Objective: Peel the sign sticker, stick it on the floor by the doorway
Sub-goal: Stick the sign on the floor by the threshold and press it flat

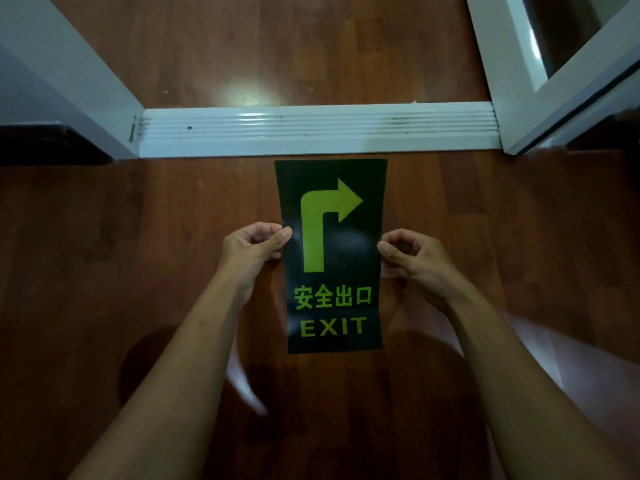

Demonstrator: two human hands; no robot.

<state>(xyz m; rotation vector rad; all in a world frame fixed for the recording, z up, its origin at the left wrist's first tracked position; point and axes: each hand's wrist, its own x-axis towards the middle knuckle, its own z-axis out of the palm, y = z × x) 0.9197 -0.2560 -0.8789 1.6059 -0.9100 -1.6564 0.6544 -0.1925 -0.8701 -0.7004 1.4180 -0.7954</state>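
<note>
Placement step, I judged: left hand and right hand each pinched a side edge of the sign sticker between them, threshold just beyond; next needed lowering it flat and pressing onto the floor.

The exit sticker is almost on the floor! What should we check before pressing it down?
1. Both hands holding it: ok. The left hand and right hand pinch the sticker at its side edges.
2. Near the doorway: ok. Its top edge sits just short of the white threshold.
3. Straight: ok. The top edge runs about level with the threshold.
4. Backing peeled off: cannot tell.
5. Lying flat: not ok. The sides curve in, so it looks bowed.
6. Floor clean underneath: cannot tell.
</note>
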